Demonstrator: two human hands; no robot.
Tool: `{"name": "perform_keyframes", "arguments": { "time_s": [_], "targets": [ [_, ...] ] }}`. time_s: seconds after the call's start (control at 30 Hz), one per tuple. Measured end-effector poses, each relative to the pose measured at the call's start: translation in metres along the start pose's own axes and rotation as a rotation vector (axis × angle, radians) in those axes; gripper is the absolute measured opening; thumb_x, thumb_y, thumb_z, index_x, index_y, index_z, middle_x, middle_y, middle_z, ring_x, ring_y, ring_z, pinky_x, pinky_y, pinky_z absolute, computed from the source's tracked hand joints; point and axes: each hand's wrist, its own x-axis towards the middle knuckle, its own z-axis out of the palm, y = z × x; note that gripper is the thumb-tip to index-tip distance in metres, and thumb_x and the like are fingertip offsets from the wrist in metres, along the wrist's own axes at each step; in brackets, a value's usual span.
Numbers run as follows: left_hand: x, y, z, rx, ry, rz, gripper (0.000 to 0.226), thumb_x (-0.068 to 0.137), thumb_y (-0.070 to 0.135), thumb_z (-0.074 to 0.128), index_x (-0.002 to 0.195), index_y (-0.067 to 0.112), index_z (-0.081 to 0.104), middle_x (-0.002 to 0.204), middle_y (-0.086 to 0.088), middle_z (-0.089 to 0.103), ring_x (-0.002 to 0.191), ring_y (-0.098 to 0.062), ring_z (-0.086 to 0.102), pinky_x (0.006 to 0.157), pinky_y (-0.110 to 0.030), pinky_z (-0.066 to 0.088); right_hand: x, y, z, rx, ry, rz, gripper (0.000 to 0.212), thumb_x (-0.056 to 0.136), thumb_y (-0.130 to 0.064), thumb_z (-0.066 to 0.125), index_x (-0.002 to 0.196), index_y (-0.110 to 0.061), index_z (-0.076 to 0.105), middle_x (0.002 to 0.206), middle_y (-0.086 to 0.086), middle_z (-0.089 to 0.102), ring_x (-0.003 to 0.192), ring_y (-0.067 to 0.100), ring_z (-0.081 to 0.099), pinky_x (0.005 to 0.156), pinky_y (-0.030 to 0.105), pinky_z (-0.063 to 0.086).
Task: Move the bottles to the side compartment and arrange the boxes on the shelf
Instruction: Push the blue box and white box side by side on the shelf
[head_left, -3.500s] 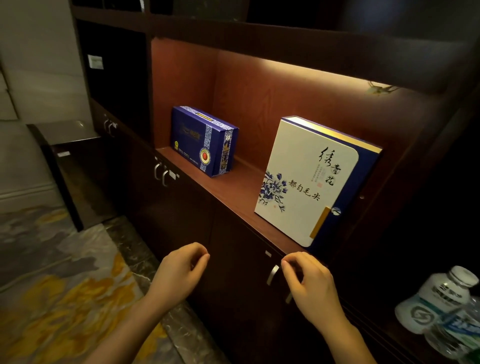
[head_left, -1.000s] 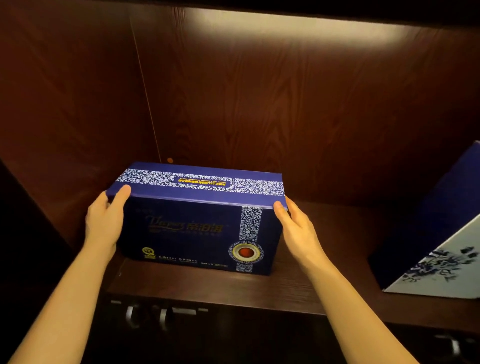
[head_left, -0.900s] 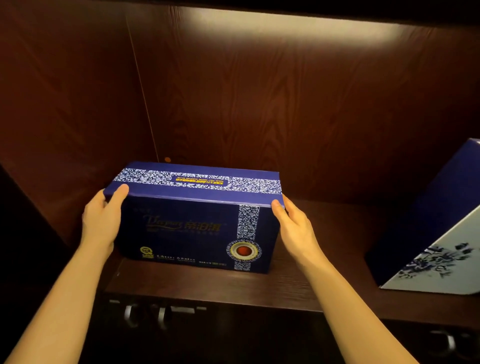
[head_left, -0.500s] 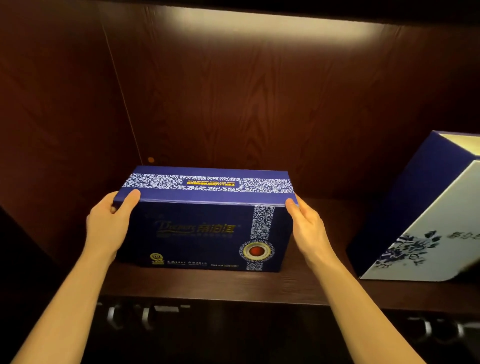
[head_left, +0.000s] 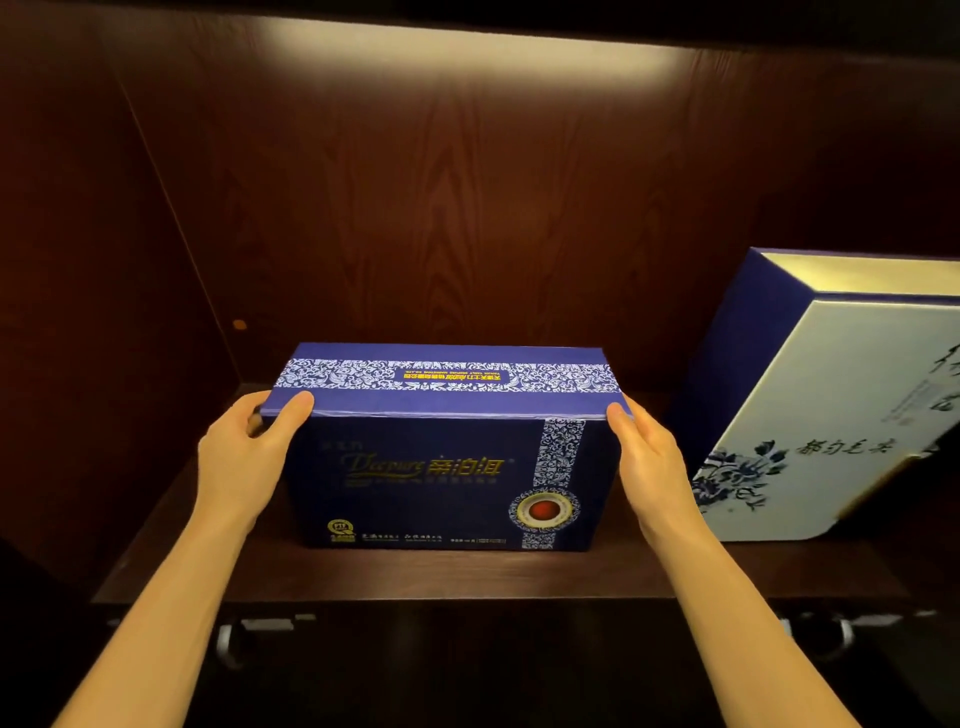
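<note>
**Blue box held on the shelf**

We saw the shelf (head_left: 467, 577) carrying two boxes: a blue box (head_left: 441, 467) near the middle and a white box (head_left: 831, 415) leaning at the right, close by but apart. Neither box showed its contents. Our left hand (head_left: 244, 457) and right hand (head_left: 649, 467) pressed the blue box's two ends, thumbs at its top front edge, fingers wrapped behind. The box sat on the board.

Light: dim overall; warm strip (head_left: 467, 49) glows from above along the back panel (head_left: 467, 208)
Shadows: deep at left wall, corners, below the shelf (head_left: 415, 577)
Focus: sharp centre
Edges: wide-angle bending
</note>
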Motion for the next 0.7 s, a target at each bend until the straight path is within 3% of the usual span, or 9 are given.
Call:
{"name": "perform_keyframes", "arguments": {
  "time_s": [0.17, 0.27, 0.37, 0.47, 0.57, 0.7],
  "targets": [
    [-0.017, 0.011, 0.026, 0.042, -0.013, 0.013, 0.058, 0.084, 0.063, 0.064, 0.122, 0.019, 0.063, 0.123, -0.006, 0.067, 0.117, -0.027, 0.062, 0.090, -0.053, 0.055, 0.003, 0.008, -0.027, 0.007, 0.042, -0.002, 0.029, 0.106, -0.044, 0.039, 0.129, -0.042, 0.056, 0.121, -0.011, 0.068, 0.112, 0.011, 0.064, 0.100, 0.051, 0.050],
    [-0.027, 0.017, 0.037, 0.047, -0.030, 0.031, 0.057, 0.083, 0.065, 0.062, 0.119, 0.020, 0.064, 0.119, -0.003, 0.068, 0.112, -0.023, 0.062, 0.079, -0.040, 0.055, 0.004, 0.012, -0.038, -0.003, 0.059, 0.009, 0.037, 0.106, -0.046, 0.036, 0.138, -0.036, 0.049, 0.127, -0.008, 0.064, 0.117, 0.013, 0.060, 0.103, 0.048, 0.048],
    [-0.036, 0.025, 0.047, 0.061, -0.019, 0.048, 0.053, 0.082, 0.065, 0.060, 0.114, 0.023, 0.065, 0.110, 0.004, 0.068, 0.099, -0.010, 0.063, 0.069, -0.028, 0.048, -0.001, 0.013, -0.047, -0.051, 0.060, 0.043, 0.057, 0.103, -0.048, 0.042, 0.156, -0.033, 0.025, 0.146, -0.004, 0.049, 0.124, 0.014, 0.049, 0.103, 0.039, 0.042],
    [-0.043, 0.030, 0.054, 0.091, 0.011, 0.069, 0.044, 0.086, 0.065, 0.058, 0.109, 0.028, 0.064, 0.100, 0.011, 0.066, 0.089, -0.003, 0.061, 0.065, -0.028, 0.047, -0.024, 0.008, -0.053, -0.165, 0.050, -0.108, 0.069, 0.100, -0.046, 0.049, 0.159, -0.033, 0.015, 0.160, -0.010, 0.031, 0.141, 0.008, 0.035, 0.109, 0.025, 0.036],
    [-0.049, 0.032, 0.060, 0.129, 0.038, 0.073, 0.033, 0.092, 0.060, 0.057, 0.108, 0.032, 0.063, 0.100, 0.006, 0.066, 0.090, -0.017, 0.062, 0.071, -0.041, 0.048, -0.049, 0.006, -0.071, -0.178, 0.091, -0.314, 0.059, 0.099, -0.048, 0.051, 0.153, -0.036, 0.031, 0.151, -0.029, 0.037, 0.138, -0.008, 0.035, 0.099, 0.003, 0.034],
    [-0.057, 0.037, 0.068, 0.155, 0.046, 0.061, 0.035, 0.090, 0.065, 0.052, 0.109, 0.036, 0.061, 0.098, 0.001, 0.064, 0.088, -0.025, 0.060, 0.074, -0.050, 0.048, -0.051, 0.018, -0.129, -0.189, 0.354, -0.443, 0.031, 0.097, -0.028, 0.054, 0.128, -0.029, 0.058, 0.125, -0.011, 0.061, 0.114, 0.004, 0.058, 0.095, 0.014, 0.044]
  ]
}}
